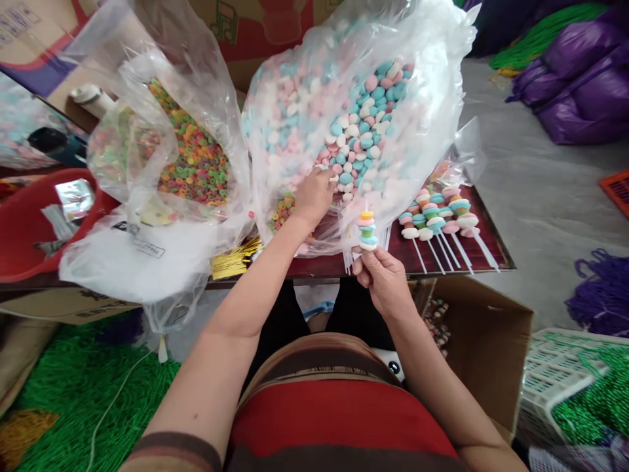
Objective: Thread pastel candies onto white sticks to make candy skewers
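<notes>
My right hand (381, 275) pinches the bottom of a candy skewer (367, 229) and holds it upright. Its stack has white, blue, green and pink pieces with an orange one on top, and the stick tip pokes out above. My left hand (317, 195) is at the mouth of a large clear plastic bag (427, 98), its bunched fingertips among pink, blue and white oval candies (366, 124). What those fingers pinch is hard to make out. Several filled skewers (439, 213) lie on the table to the right, their white sticks towards me.
A second plastic bag (216, 85) with small coloured ring candies (196, 164) stands left. Yellow twist ties (236, 259) lie at the front edge of the dark red table (484, 226). A red basin (29, 262) is far left. An open cardboard box (484, 354) stands below right.
</notes>
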Demonstrator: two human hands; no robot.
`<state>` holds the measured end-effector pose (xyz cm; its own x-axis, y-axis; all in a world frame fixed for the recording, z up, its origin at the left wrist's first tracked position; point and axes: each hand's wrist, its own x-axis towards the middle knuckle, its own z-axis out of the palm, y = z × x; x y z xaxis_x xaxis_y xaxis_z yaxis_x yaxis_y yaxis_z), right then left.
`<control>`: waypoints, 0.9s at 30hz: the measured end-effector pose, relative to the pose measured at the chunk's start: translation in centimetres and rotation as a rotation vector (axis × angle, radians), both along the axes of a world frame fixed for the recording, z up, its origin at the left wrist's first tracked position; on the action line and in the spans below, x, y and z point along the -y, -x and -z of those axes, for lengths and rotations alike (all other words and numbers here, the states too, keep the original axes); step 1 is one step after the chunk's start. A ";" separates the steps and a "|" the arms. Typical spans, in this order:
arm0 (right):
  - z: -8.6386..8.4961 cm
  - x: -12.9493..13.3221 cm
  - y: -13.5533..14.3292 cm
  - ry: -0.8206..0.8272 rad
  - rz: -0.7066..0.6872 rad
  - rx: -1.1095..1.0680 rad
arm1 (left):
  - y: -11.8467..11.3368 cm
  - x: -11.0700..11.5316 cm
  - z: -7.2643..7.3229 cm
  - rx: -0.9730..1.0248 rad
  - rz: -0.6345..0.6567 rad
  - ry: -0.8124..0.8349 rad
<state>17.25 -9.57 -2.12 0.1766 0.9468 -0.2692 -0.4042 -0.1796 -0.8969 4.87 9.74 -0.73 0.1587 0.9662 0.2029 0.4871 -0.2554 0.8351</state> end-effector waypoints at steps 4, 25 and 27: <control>0.3 0.2 -0.5 -0.005 0.017 0.017 | -1.8 -2.6 1.7 -0.184 -0.064 0.002; -3.1 -4.5 1.6 -0.095 0.006 0.090 | 2.7 11.6 -1.9 0.925 0.177 0.642; -3.1 -4.1 1.8 -0.087 -0.016 0.090 | 2.8 12.2 -1.8 0.899 0.167 0.618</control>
